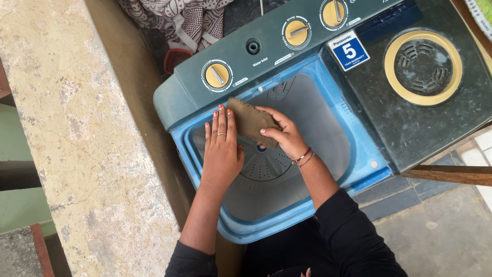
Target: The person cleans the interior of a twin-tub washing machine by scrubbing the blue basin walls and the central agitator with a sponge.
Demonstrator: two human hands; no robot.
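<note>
head: blue-white square sticker (348,50) on washer (410,128)

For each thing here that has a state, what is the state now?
Wash tub: lid open, no clothes or water visible inside.
Spin compartment lid: closed.
Brown cloth: held in the right hand, over the tub.
Left hand: flat, fingers straight, holding nothing.
Three yellow knobs: pointers at different angles.
</note>
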